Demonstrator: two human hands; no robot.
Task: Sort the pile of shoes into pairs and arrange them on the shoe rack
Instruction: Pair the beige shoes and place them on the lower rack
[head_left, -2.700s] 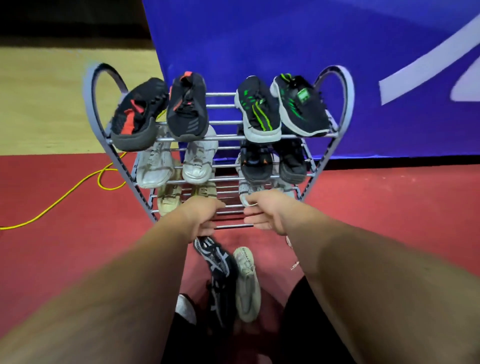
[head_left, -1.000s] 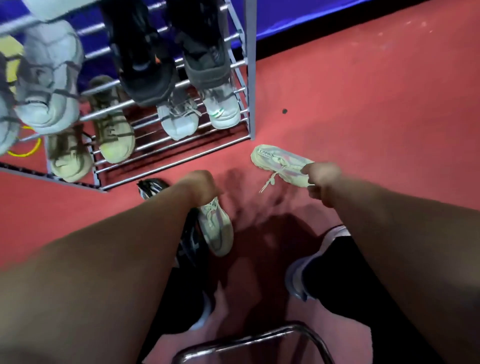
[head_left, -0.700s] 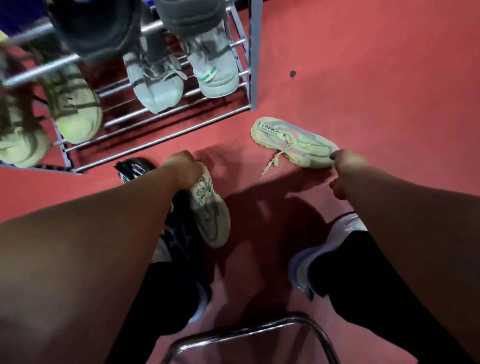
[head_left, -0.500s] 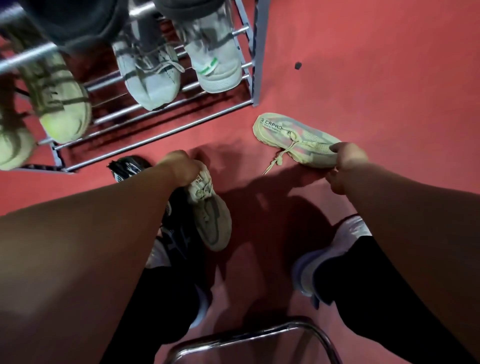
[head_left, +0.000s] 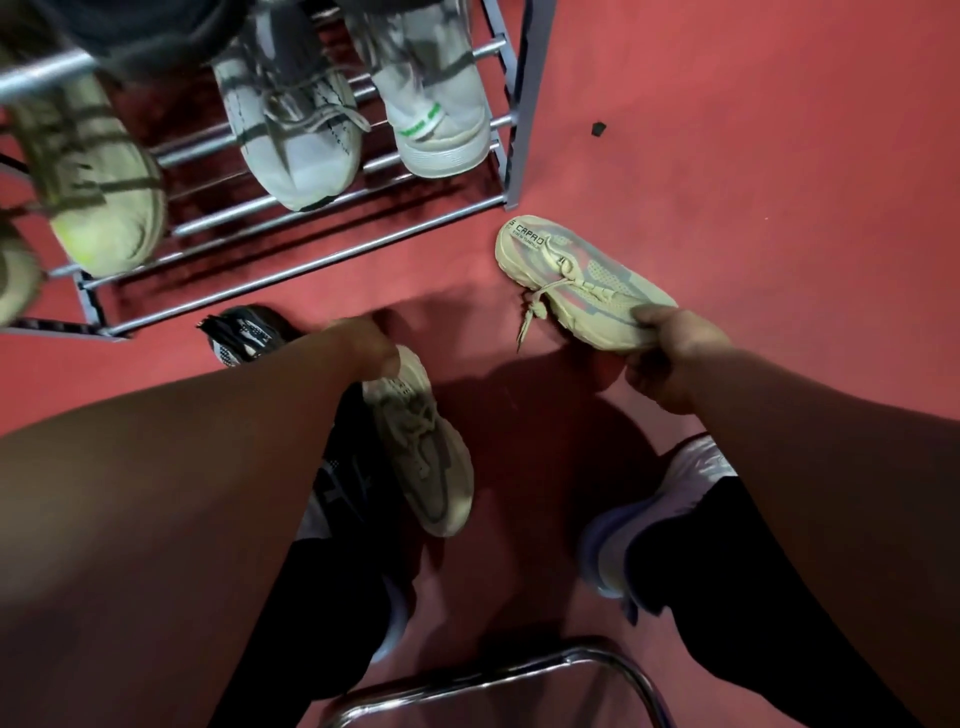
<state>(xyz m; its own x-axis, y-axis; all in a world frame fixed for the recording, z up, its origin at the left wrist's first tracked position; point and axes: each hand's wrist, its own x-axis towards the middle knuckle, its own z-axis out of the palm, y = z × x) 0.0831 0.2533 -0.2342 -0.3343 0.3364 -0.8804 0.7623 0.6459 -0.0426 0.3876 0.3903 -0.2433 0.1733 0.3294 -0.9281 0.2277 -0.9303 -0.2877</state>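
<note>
A: Entry — beige shoe (head_left: 582, 280), location?
B: Floor (head_left: 779, 208), off the shoe rack (head_left: 511, 104) front right corner; right hand (head_left: 670, 358) fingers grip its near end, long axis toward rack. Mate (head_left: 421, 441) — left hand (head_left: 363, 343) grips its end.

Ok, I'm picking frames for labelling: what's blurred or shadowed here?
Head view: the lettered shoe in the right hand is sharp; rack shoes top left are blurred; a dark shadow covers the floor between that hand and the left hand.

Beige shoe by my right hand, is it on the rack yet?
No: the beige shoe is outside the rack, with the right hand gripping its heel.
</note>
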